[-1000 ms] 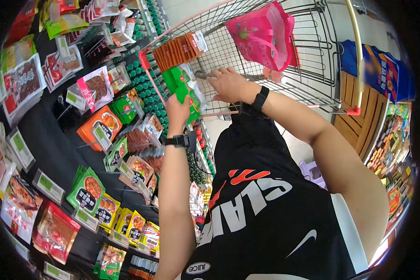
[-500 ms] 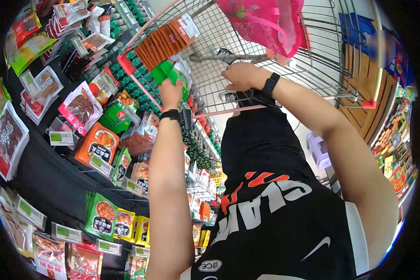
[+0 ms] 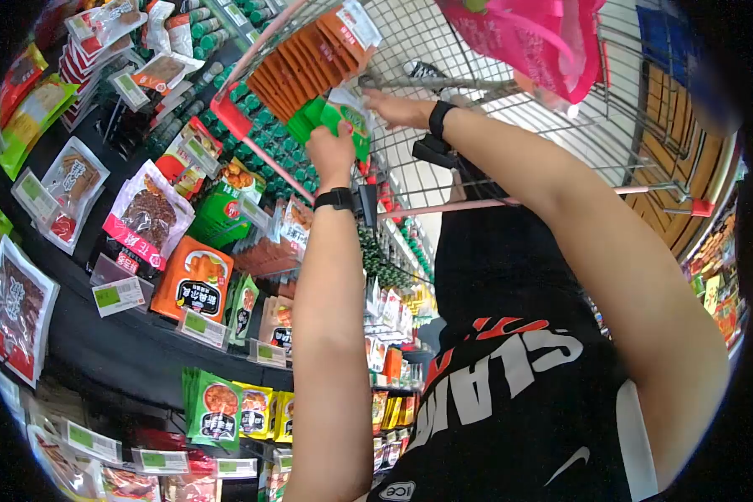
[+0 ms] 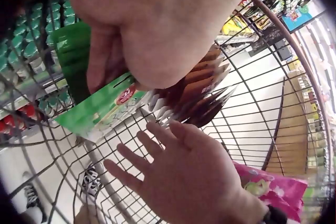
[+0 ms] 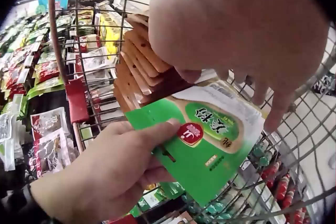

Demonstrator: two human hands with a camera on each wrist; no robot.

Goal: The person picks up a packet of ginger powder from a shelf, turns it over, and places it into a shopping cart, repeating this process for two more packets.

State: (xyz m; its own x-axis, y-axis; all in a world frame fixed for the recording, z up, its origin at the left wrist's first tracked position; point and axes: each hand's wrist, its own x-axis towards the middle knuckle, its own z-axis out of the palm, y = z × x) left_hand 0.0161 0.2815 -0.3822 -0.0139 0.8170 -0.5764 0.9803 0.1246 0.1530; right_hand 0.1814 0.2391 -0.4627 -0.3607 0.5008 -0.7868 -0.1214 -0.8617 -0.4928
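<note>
A green packet (image 5: 210,150) with a red badge and a pale window is held at the corner of a wire shopping cart (image 3: 231,114), just beside a row of brown packets (image 3: 309,67) standing on edge. The shopper's left hand (image 3: 332,155) pinches it near one edge, thumb laid across its face and fingers behind. The right hand (image 3: 400,110) reaches in from the other side with fingers extended and slightly parted, holding nothing (whether a fingertip touches the packet, one cannot tell). Farther along the cart sits a bright pink bag (image 3: 531,42), its handle looped over its side. Beyond the left arm, shelves display an orange packet (image 3: 194,276), a pouch with a pink band (image 3: 148,213) and, lower down, green packets (image 3: 217,410) beside yellow ones; bottles with green caps (image 3: 213,29) line the far end. The shopper wears a black top (image 3: 510,418) with white lettering.
</note>
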